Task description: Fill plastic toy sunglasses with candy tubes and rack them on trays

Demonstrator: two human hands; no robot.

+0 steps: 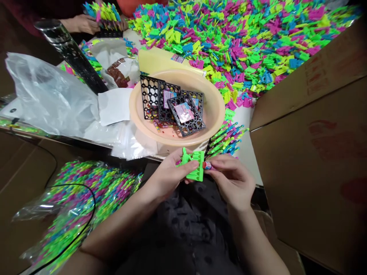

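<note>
Low in front of the basin, my left hand (172,168) is closed around a bright green plastic toy piece (197,173) with a ribbed side. Its thumb presses on the piece's face. Between the fingertips of my right hand (233,177) is a small wrapped tube (208,165), pink and blue with a red end. That red end meets or nearly meets the right edge of the green piece; I cannot tell whether it is inside. Just behind my right hand, a black rack (208,147) holds upright green, blue, yellow and pink pieces (228,137).
A peach basin (133,110) contains black grid racks (149,95) and small tubes. Behind it spreads a heap of colourful plastic pieces (229,38). Cardboard boxes (315,152) flank the right. Bagged pieces (83,191) lie lower left. Another person's hand (86,24) works at the upper left.
</note>
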